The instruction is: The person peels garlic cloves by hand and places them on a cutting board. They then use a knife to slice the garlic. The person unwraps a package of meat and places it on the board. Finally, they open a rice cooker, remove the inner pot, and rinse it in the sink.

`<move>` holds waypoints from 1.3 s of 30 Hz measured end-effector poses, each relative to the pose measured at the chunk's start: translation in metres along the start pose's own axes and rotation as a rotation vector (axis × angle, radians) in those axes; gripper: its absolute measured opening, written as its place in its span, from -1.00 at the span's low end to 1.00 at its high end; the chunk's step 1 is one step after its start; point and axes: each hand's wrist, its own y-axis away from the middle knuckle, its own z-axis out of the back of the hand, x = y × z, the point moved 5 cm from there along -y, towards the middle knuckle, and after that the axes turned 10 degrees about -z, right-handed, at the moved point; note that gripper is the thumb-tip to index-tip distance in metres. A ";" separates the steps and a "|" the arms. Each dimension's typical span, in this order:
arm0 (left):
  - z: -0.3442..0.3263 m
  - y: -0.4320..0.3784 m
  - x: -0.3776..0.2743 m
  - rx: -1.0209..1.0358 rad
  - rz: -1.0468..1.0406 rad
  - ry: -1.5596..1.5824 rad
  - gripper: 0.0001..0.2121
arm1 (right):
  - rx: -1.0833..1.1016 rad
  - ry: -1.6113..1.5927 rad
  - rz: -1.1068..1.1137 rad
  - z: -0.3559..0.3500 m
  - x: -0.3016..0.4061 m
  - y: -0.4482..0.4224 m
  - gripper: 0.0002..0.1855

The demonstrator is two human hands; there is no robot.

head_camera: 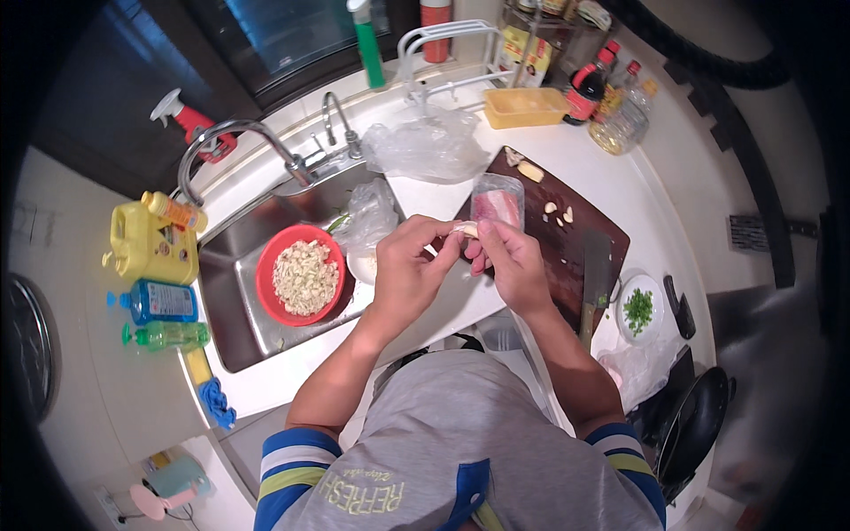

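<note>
Between the fingertips of both hands is a garlic clove (467, 229) with papery skin on it. My left hand (415, 265) pinches its left end with thumb and forefinger. My right hand (511, 262) holds the other end, above the near left edge of a dark cutting board (571, 199). On the board lie a clear pack of raw meat (498, 206), several peeled cloves (550, 208), a piece of ginger (530, 171) and a cleaver (595, 265).
At left, a red bowl (304, 272) of chopped pale food sits in the steel sink (232, 332). A plate of chopped green onion (639, 310) lies right of the board. Bottles (588, 89) and a yellow container (524, 108) stand behind; a black pan (694, 425) is at lower right.
</note>
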 end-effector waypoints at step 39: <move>0.074 0.000 0.053 -0.197 0.139 -0.064 -0.84 | 0.419 -0.600 -0.187 -0.069 0.003 -0.047 -0.67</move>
